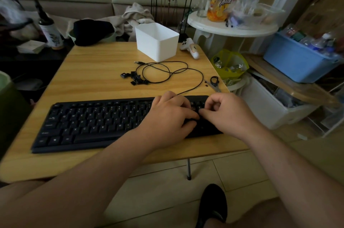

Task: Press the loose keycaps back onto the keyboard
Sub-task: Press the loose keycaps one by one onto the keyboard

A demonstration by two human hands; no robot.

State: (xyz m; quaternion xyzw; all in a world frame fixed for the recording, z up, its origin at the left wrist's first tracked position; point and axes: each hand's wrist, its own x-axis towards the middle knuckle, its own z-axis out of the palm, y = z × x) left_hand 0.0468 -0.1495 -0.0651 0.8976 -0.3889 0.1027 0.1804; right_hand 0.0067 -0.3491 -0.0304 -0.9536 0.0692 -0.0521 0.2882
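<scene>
Both hands, left hand (170, 114) and right hand (226, 114), curl over the right end of the flat black plastic keyboard (93, 123) on the wooden table (93, 71), fingertips meeting (whether either grip pinches a cap I cannot tell), while a heap of small black loose keycaps (135, 78) waits beyond, so plenty remains.

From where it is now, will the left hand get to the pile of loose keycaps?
Probably yes. The left hand rests on the keyboard, and only bare tabletop lies between it and the loose keycaps; the black cable loops beside them.
</scene>
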